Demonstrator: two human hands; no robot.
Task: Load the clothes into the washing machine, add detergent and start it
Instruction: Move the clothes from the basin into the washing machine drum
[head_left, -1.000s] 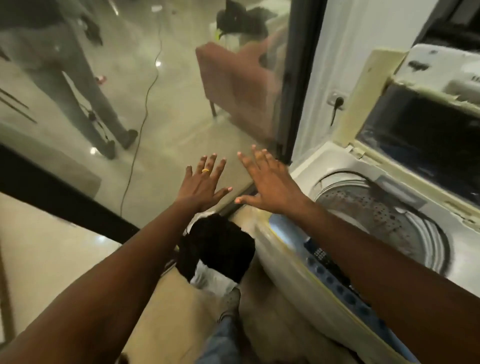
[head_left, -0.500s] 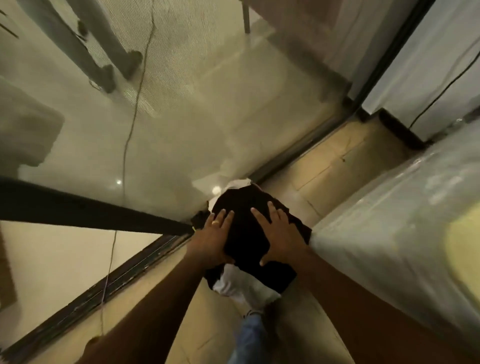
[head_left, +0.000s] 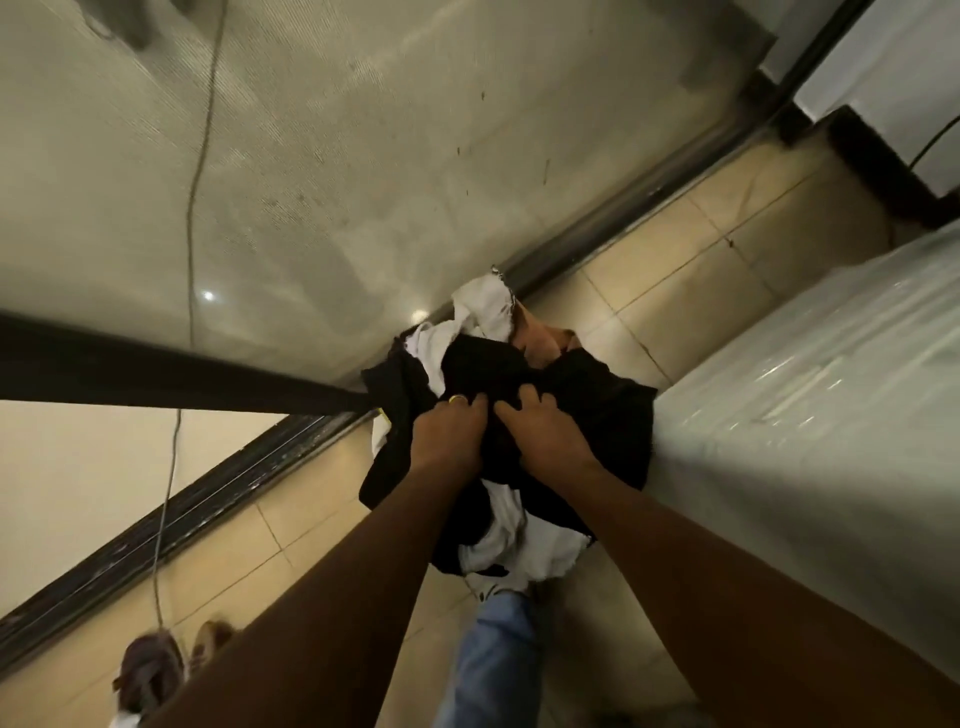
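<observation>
A heap of black and white clothes (head_left: 582, 415) lies on the tiled floor against the washing machine's white side wall (head_left: 810, 415). My left hand (head_left: 449, 431), with a gold ring on one finger, has its fingers dug into the black cloth on top. Close beside it, my right hand (head_left: 545, 431) clutches the same black cloth. White garments show at the heap's far end and under my forearms. The drum and lid of the machine are out of view.
A glass sliding door (head_left: 311, 182) with a dark frame and floor track (head_left: 171, 509) runs along the left. A thin cable (head_left: 171, 457) hangs down past it. A shoe (head_left: 150, 670) sits at lower left. My jeans leg (head_left: 493, 660) stands just behind the heap.
My view has tipped further down to the floor and come closer. Both hands went from lying flat and spread on the heap to fingers curled tight into the black cloth.
</observation>
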